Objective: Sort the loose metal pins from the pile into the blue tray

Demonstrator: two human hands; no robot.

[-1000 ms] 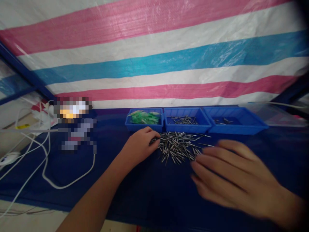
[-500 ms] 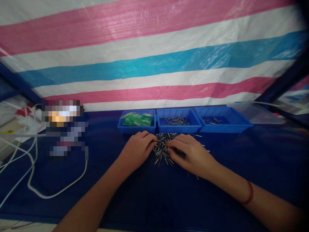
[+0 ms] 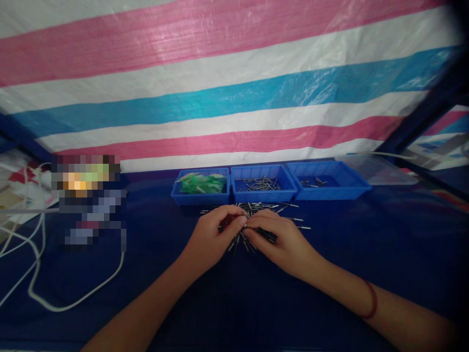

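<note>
A loose pile of thin metal pins, which look like pop rivets (image 3: 245, 243), lies on the dark blue tabletop under both hands. My left hand (image 3: 216, 237) is closed in a pinch over the pile, its fingertips meeting those of the other hand; what they grip is too small to make out. Thumb and index finger of my right hand (image 3: 284, 239) pinch a small metal piece, seemingly one rivet, mostly hidden by the fingers. More rivets stick out behind and beside the right hand.
Behind the pile stand three blue bins in a row: one with green plastic packets (image 3: 203, 184), a middle bin (image 3: 264, 196) with rivets, a right bin (image 3: 330, 194) with a few. White cables (image 3: 54, 309) and a blurred-out item (image 3: 91, 205) lie left. A striped sheet (image 3: 220, 107) hangs behind.
My left hand has moved right from the pile's left side, so its fingertips now meet the right hand's. The view has shifted slightly, moving the bins a little left.
</note>
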